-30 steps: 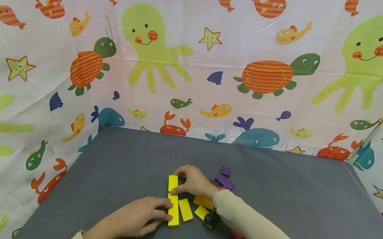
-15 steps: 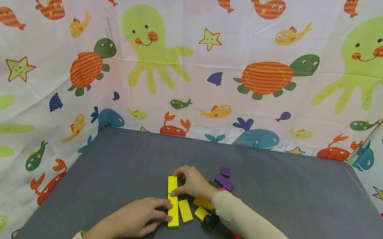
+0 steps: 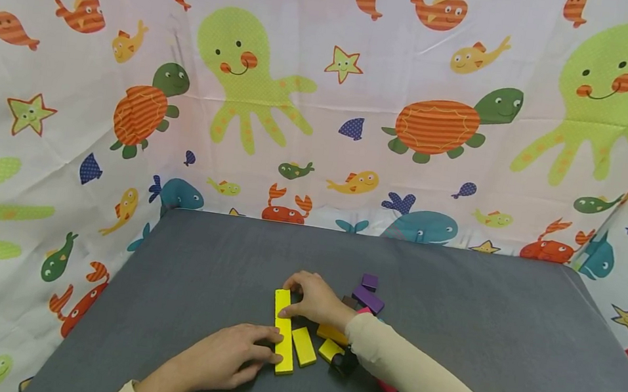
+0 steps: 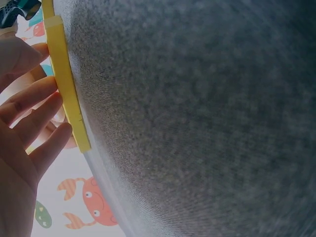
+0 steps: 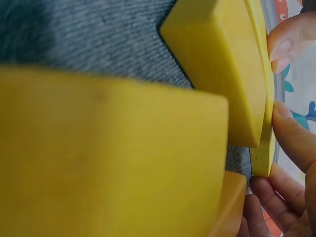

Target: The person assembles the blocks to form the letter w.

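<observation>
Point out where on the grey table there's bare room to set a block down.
The grey table is bare right of the purple blocks and left of the yellow blocks. It is crowded between the left hand and right hand.

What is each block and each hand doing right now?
Long yellow row: two blocks flat, end to end.
Left hand: fingers straight against the near block's side.
Right hand: fingers curled round the far block's end.
Short yellow block: flat beside the row.
Purple blocks: loose, untouched.

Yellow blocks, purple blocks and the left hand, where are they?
Long yellow block (image 3: pixel 282 331), head view, middle of its top face.
Purple block (image 3: pixel 369 298), head view, its top face.
Left hand (image 3: pixel 221 356), head view, back of hand.
</observation>
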The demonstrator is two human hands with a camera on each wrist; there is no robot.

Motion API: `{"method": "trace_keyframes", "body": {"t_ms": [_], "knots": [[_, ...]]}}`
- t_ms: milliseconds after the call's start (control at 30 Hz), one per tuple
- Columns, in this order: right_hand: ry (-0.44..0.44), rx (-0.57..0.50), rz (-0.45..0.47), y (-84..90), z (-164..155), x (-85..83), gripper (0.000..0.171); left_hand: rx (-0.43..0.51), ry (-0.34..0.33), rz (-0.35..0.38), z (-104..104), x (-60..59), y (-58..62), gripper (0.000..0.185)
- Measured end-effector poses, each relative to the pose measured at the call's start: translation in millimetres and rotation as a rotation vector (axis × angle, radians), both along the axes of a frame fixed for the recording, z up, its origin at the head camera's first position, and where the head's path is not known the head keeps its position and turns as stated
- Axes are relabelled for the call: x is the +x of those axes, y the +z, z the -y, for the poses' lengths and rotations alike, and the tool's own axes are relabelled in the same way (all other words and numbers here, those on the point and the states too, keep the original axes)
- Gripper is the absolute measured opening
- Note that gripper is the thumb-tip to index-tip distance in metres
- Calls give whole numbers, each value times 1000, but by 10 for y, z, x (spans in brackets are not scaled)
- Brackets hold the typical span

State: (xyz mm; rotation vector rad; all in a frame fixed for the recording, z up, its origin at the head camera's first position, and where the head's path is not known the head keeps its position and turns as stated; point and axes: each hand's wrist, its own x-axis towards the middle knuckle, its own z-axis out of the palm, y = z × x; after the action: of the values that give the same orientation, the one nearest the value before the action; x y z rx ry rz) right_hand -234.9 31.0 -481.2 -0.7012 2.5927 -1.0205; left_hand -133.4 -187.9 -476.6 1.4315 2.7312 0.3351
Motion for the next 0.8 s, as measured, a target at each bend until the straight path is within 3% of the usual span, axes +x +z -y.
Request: {"method": "trace_keyframes", "body": {"t_ms": [800], "knots": [[35,0,6,24,-2,-7,44,-15,9,21,0,-2,2,32]]}}
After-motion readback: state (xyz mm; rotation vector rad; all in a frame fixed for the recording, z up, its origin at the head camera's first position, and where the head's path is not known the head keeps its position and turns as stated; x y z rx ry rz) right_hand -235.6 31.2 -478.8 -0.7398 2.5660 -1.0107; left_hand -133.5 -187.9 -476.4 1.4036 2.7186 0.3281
